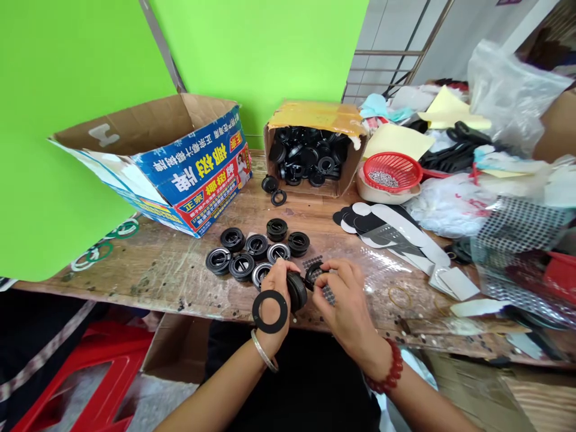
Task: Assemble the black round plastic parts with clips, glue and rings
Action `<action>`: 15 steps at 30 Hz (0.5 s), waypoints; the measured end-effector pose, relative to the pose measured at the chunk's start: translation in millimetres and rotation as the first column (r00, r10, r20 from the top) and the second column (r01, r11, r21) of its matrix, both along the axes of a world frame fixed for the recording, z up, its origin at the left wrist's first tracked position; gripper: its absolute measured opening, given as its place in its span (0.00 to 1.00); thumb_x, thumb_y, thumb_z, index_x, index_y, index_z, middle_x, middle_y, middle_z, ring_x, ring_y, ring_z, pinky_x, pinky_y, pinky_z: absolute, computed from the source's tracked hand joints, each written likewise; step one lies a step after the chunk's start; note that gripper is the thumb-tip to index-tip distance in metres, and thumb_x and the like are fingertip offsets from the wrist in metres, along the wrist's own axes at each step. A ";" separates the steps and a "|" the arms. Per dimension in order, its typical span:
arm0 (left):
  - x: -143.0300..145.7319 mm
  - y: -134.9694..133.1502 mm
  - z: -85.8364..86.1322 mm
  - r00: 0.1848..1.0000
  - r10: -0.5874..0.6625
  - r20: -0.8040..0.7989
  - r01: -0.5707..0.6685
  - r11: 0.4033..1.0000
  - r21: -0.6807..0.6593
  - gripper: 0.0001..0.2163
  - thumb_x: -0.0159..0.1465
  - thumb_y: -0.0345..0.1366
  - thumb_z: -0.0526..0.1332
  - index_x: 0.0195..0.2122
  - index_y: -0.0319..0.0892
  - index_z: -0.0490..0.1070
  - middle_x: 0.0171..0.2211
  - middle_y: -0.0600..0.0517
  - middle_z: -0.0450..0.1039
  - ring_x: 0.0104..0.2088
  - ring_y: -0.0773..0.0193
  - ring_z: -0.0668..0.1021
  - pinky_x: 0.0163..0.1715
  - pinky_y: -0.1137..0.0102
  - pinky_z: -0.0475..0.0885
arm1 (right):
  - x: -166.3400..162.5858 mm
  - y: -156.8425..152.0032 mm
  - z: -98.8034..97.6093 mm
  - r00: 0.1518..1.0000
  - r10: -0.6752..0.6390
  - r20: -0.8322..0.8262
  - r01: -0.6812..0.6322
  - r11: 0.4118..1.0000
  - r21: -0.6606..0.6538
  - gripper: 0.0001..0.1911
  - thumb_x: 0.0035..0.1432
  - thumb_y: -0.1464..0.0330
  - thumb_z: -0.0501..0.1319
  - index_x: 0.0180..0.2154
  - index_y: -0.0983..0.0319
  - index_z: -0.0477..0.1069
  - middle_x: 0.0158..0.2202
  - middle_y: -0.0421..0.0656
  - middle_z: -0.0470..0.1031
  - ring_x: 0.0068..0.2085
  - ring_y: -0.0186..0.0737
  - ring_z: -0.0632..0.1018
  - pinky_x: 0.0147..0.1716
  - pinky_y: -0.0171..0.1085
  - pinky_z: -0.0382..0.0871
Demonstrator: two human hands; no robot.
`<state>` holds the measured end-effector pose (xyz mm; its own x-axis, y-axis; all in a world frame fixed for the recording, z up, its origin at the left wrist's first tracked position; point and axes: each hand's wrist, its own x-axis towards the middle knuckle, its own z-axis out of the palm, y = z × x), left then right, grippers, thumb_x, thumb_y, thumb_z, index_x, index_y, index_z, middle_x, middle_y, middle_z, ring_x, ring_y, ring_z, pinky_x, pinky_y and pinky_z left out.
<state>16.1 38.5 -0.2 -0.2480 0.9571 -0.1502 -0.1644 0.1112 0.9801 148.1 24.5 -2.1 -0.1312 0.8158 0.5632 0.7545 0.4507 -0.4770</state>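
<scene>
My left hand (275, 287) is closed round a round black part (297, 290) at the near edge of the wooden table (180, 270). A flat black ring (269, 311) hangs over that hand near the wrist. My right hand (344, 294) pinches a smaller black ring piece (314, 274) right next to the held part. Beneath the right fingers lies a sheet of small black dots (324, 288). Just beyond the hands sits a cluster of several assembled black round parts (256, 252).
An open blue and red printed carton (180, 162) lies on its side at the left. A cardboard box (315, 153) full of black parts stands behind. A red basket (392, 171), strips of black and white stickers (396, 231), plastic bags and clutter fill the right. A red stool (90, 372) stands lower left.
</scene>
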 end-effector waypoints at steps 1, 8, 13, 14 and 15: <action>0.4 -0.3 0.7 1.000 0.000 0.004 0.000 1.000 0.005 0.21 0.66 0.52 0.55 0.24 0.43 0.72 0.25 0.54 0.70 0.26 0.66 0.69 0.28 0.74 0.64 | 0.1 0.2 0.4 1.000 -0.001 -0.005 0.001 1.000 -0.018 0.07 0.58 0.77 0.58 0.31 0.60 0.69 0.41 0.47 0.71 0.46 0.48 0.70 0.47 0.50 0.65; 2.2 -0.8 5.3 0.993 0.072 0.096 -0.062 0.993 -0.104 0.20 0.65 0.53 0.56 0.25 0.42 0.72 0.24 0.55 0.68 0.24 0.67 0.67 0.26 0.73 0.63 | 1.6 -14.0 6.5 0.996 0.077 0.051 -0.075 0.997 -0.029 0.12 0.62 0.77 0.55 0.43 0.62 0.74 0.51 0.52 0.73 0.58 0.53 0.69 0.54 0.57 0.66; -0.2 -1.0 4.9 0.995 0.035 0.092 -0.028 0.996 -0.083 0.17 0.65 0.48 0.58 0.25 0.43 0.70 0.23 0.55 0.67 0.24 0.66 0.67 0.27 0.73 0.64 | -3.1 -31.1 -11.6 0.954 0.092 0.284 -0.108 0.993 0.039 0.19 0.63 0.78 0.53 0.53 0.65 0.71 0.58 0.55 0.71 0.64 0.57 0.63 0.60 0.63 0.60; -0.7 -0.7 5.2 0.998 0.012 0.057 -0.009 0.998 -0.063 0.15 0.65 0.45 0.59 0.24 0.43 0.70 0.23 0.55 0.67 0.25 0.66 0.67 0.27 0.74 0.64 | -3.8 -33.5 -16.4 0.939 0.085 0.333 -0.110 0.992 0.059 0.20 0.63 0.78 0.52 0.55 0.66 0.70 0.59 0.56 0.70 0.65 0.58 0.62 0.60 0.64 0.57; -1.0 -0.6 6.0 1.000 -0.007 0.027 0.008 0.999 -0.043 0.14 0.65 0.42 0.59 0.24 0.43 0.70 0.23 0.55 0.66 0.25 0.66 0.67 0.27 0.74 0.64 | -3.5 -35.3 -20.3 0.929 0.080 0.362 -0.116 0.990 0.077 0.21 0.63 0.79 0.52 0.56 0.67 0.68 0.59 0.57 0.70 0.66 0.59 0.61 0.61 0.65 0.56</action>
<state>15.2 37.9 5.8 -0.2358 0.9514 -0.1980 -0.1896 0.1548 0.9696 144.6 -10.8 -22.4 -0.4149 0.7334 0.5386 0.8167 0.5611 -0.1349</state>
